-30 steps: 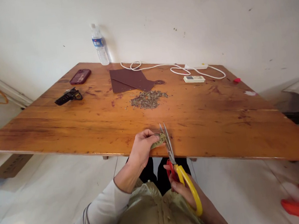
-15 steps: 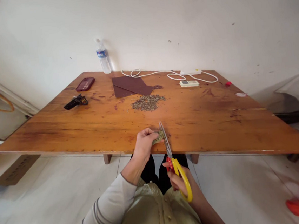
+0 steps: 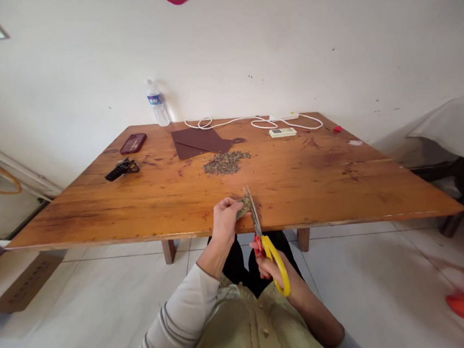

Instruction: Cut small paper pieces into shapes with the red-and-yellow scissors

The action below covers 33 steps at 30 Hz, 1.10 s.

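A strip (image 3: 243, 208), probably light and limp, is pinched at its left end, the best hold, by the left hand (image 3: 224, 218), scissors (image 3: 268, 245) being clasped by the curled right hand (image 3: 268, 268).

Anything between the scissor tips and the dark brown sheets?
Yes. In the head view, a pile of chopped bits lies between the scissors and the brown sheets, close to the sheets' near edge.
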Available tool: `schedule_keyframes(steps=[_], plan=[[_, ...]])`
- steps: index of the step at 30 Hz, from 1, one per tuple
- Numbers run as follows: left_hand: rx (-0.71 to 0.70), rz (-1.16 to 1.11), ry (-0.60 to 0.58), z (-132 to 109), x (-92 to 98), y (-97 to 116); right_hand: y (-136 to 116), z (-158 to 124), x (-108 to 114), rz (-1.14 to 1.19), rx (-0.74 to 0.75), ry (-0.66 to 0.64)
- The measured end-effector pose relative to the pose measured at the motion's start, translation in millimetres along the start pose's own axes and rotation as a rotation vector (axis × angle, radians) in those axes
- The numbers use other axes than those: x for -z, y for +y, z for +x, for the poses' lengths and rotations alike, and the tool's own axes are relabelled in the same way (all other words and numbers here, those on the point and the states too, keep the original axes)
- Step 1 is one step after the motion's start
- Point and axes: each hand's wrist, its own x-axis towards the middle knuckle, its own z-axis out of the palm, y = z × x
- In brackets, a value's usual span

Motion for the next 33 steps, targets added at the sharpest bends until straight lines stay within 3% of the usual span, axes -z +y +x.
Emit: schedule_keyframes(steps=[7, 20, 33], plan=[[-0.004, -0.005, -0.007, -2, -1.3, 2, 1, -3, -11, 0.033, -0.05, 0.09], [0.012, -0.008, -0.003, 0, -0.4, 1, -9, -6, -10, 0.025, 0.009, 0.014], [0.036, -0.034, -0.005, 1, -3.2, 4, 7, 2, -16, 0.058, -0.07, 0.067]])
